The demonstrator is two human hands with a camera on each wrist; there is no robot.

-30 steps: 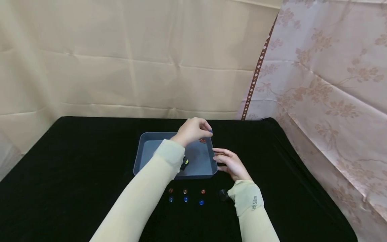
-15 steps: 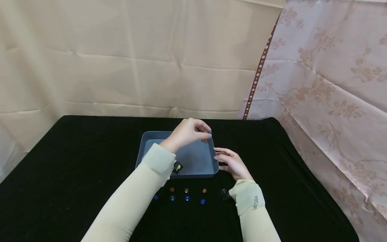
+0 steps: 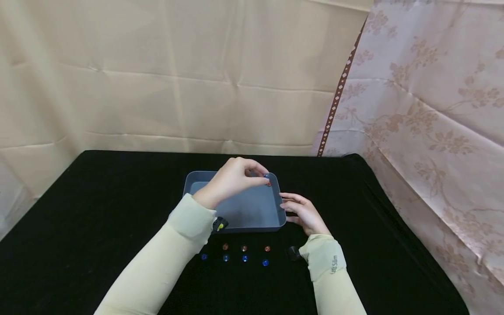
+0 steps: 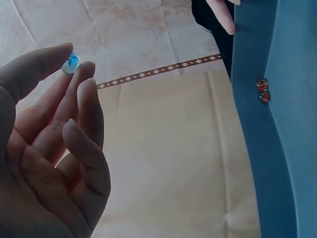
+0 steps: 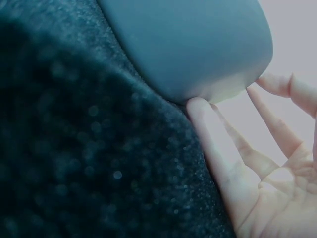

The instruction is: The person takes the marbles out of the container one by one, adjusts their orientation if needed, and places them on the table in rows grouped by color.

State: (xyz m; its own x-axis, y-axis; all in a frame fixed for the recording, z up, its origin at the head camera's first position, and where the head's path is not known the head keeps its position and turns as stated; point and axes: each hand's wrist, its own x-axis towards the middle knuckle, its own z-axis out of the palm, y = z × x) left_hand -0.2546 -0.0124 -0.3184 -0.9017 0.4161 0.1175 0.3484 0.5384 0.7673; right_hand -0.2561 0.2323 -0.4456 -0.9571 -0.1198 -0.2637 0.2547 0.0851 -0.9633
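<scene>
My left hand (image 3: 230, 180) is raised over the far right part of a shallow blue-grey tray (image 3: 252, 214). Between thumb and fingertip it pinches a clear glass marble with blue inside (image 4: 73, 63); the remaining fingers are loosely bent. Two orange marbles (image 4: 263, 90) lie together in the tray by its wall, partly covered by the left hand's marble in the head view. At the tray's right side is my right hand (image 3: 305, 214), fingers spread and fairly straight. Its fingertips (image 5: 197, 105) touch the outside of the tray near the bottom.
In front of the tray, a row of orange marbles (image 3: 244, 248) lies on the black cloth (image 3: 118, 218). Nearer still is a row of several blue marbles (image 3: 245, 258). Cream curtain (image 3: 157, 87) and flowered curtain (image 3: 433, 109) hang behind and to the right.
My left hand has moved left and slightly nearer, still pinching the blue marble. Its forearm has swung left, uncovering another blue marble in the near row. My right hand stays at the tray.
</scene>
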